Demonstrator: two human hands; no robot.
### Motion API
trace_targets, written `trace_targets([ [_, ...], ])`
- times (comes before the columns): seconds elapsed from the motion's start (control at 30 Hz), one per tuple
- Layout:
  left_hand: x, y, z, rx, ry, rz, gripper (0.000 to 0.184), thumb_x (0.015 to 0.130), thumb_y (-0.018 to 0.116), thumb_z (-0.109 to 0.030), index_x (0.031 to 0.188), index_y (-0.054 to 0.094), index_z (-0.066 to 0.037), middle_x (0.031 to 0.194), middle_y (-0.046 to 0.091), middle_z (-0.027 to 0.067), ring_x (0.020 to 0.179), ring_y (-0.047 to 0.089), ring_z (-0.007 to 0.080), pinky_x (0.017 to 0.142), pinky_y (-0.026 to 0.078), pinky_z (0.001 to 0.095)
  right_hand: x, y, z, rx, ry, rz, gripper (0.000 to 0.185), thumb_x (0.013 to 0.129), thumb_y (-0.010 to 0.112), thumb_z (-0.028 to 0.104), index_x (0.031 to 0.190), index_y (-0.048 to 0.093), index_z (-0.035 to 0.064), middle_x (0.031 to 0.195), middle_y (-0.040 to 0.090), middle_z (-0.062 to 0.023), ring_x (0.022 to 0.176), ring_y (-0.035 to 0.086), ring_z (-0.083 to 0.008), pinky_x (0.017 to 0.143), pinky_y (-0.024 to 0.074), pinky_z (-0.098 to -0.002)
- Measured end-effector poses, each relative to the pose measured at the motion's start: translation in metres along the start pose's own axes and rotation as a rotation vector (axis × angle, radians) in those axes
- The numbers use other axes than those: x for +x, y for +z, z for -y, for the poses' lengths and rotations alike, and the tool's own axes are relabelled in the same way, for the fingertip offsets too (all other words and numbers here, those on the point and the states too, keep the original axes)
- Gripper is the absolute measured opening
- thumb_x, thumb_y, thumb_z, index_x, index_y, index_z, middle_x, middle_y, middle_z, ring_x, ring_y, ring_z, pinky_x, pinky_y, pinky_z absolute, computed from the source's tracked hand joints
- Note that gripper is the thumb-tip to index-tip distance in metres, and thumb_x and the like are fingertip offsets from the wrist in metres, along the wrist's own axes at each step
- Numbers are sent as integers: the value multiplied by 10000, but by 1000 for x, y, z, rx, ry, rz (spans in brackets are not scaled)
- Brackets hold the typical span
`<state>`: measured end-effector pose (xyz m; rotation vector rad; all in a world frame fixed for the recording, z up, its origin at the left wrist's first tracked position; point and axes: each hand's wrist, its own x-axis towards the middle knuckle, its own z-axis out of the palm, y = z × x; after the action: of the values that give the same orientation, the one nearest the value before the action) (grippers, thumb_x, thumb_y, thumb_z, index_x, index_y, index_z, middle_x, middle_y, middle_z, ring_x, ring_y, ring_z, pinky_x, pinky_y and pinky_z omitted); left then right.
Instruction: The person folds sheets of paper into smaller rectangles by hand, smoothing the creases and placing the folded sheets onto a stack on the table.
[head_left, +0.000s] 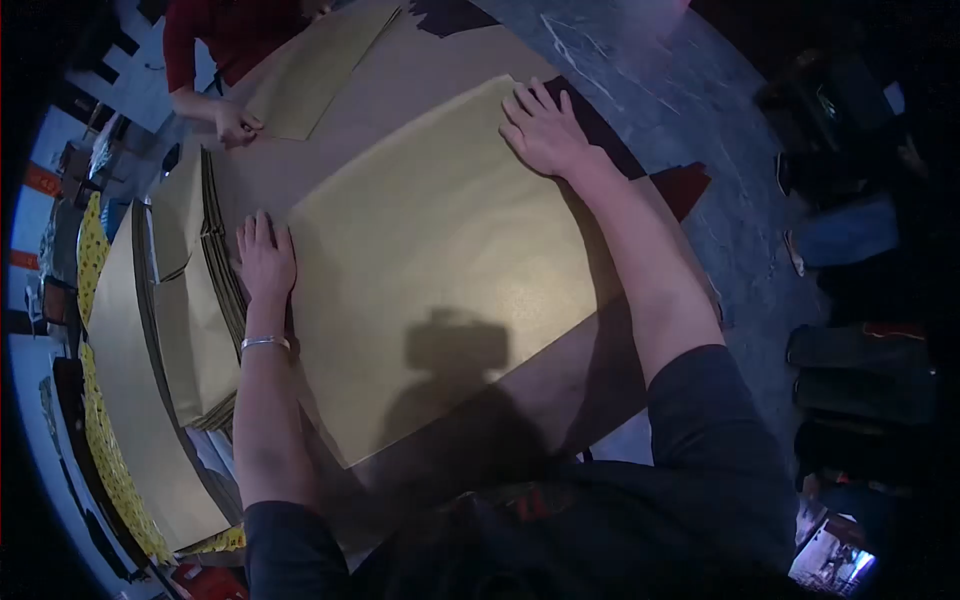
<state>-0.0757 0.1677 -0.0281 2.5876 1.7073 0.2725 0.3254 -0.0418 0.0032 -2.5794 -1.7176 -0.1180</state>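
Observation:
A large tan paper sheet point(440, 240) lies flat on the table before me, with my shadow over its lower part. My left hand point(266, 262) rests at the sheet's left edge, fingers stretched out, beside a thick stack of folded brown paper point(205, 330). At the sheet's far right corner, my right hand point(548, 132) lies palm down with its fingers spread. Dark paper pieces point(600, 130) show just beyond that corner. Neither hand grips anything that I can see.
Across the table, a person in a red top point(235, 35) has a hand point(236, 122) at another tan sheet point(320, 85). A red piece point(683, 188) juts from the table's right edge. Left of the stack stands a long tan board point(130, 380) over yellow patterned cloth point(95, 400).

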Motion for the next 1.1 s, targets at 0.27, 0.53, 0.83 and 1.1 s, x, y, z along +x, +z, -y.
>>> trace_targets([
  [0.27,-121,-41,-64,-285,388,51,525,942,555,-387,1385,480,-116,1519,364,155,1437,280,363,1120,239,623,-77,-2,5,59,-77,-67,557,1014,336,411,1448,399,66,1531,317,-171,1471,177,-353,1173,156,-596],
  [0.53,-252,-62,-66,-115,571,118,596,877,656,-334,1395,483,-97,1497,367,207,1418,288,412,1103,258,613,-159,-7,122,223,-260,16,586,994,385,453,1421,418,53,1536,307,-167,1460,213,-317,1151,198,-580],
  [0.83,-287,-115,-15,-211,740,277,411,815,714,-280,1185,635,-118,1294,548,157,1202,510,378,962,470,467,-198,-9,120,219,-314,73,585,998,377,443,1453,391,77,1570,265,-155,1476,181,-316,1163,175,-564],
  [1.1,-299,-159,41,-191,516,187,217,830,650,-196,1022,642,-95,1006,627,140,944,607,361,828,510,453,-202,-7,-38,-9,225,32,618,1008,363,431,1509,288,77,1585,243,-148,1482,162,-331,1174,178,-538],
])
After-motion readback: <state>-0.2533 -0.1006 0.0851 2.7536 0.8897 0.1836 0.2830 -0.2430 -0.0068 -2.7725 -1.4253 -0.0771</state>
